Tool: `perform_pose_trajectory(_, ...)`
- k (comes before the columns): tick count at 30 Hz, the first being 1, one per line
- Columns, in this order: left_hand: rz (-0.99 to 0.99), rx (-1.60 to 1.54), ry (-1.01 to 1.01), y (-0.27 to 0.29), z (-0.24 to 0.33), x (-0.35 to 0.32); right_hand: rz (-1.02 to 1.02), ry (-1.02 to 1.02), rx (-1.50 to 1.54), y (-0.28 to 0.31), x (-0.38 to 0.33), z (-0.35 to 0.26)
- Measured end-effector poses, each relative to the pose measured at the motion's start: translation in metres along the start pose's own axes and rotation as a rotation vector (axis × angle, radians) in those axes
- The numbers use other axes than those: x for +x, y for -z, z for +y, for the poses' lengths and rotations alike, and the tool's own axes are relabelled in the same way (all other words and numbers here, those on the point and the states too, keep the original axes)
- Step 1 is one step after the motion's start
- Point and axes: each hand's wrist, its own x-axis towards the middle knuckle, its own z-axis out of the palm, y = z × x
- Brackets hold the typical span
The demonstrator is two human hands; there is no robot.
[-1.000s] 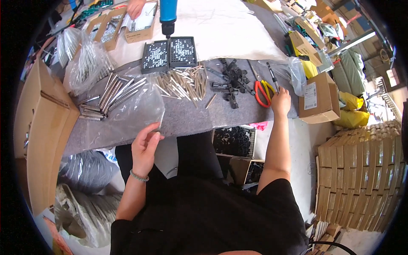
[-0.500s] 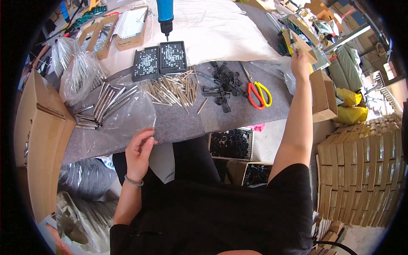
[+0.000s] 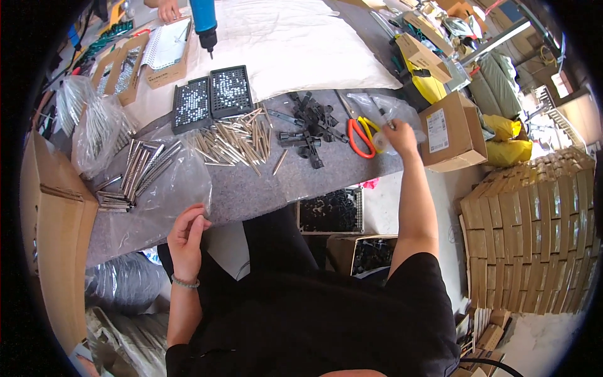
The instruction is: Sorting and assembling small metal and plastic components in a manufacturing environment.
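My right hand (image 3: pixel 400 136) grips a slim dark pen-like stick (image 3: pixel 380 113) pointing away from me, over a clear plastic bag (image 3: pixel 407 113) beside scissors with red and yellow handles (image 3: pixel 361 138). My left hand (image 3: pixel 186 235), loosely curled with nothing visible in it, hovers at the table's front edge by another clear bag (image 3: pixel 169 195). Silvery metal rods (image 3: pixel 141 166) lie on that bag. To their right are a heap of pointed metal pins (image 3: pixel 235 141), black plastic parts (image 3: pixel 309 129) and two black trays of small silvery pieces (image 3: pixel 230 92).
A blue power driver (image 3: pixel 204 24) hangs above the trays. Cardboard boxes stand at left (image 3: pixel 56 232) and right (image 3: pixel 453 133) of the table (image 3: pixel 251 191). Another person's hand (image 3: pixel 168 10) is at the far left near a notebook (image 3: pixel 166 45). Stacked flat cartons (image 3: pixel 527 232) rise at right.
My right hand has come down and toward me from the far-right box, still holding the stick. My view has shifted to the right. Another person's hand now shows at the far left.
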Motion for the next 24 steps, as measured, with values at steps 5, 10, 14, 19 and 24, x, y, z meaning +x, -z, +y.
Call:
perform_pose_trajectory(5,0.01,0.039,0.017,0.005,0.0,0.002,0.008,-0.137,0.588,0.085,0.058,0.011)
perform_pose_trajectory(10,0.009,0.01,0.113,0.006,-0.003,0.008,-0.139,-0.286,1.191,0.154,0.093,-0.017)
perform_pose_trajectory(14,0.013,0.018,0.129,0.008,-0.002,0.006,-0.219,-0.31,1.52,0.156,0.135,-0.021)
perform_pose_trajectory(19,0.025,-0.008,0.19,0.008,0.0,0.008,-0.125,-0.458,1.608,0.133,0.157,-0.03)
perform_pose_trajectory(24,0.021,-0.002,0.203,0.009,-0.001,0.009,-0.19,-0.563,1.45,0.113,0.185,0.019)
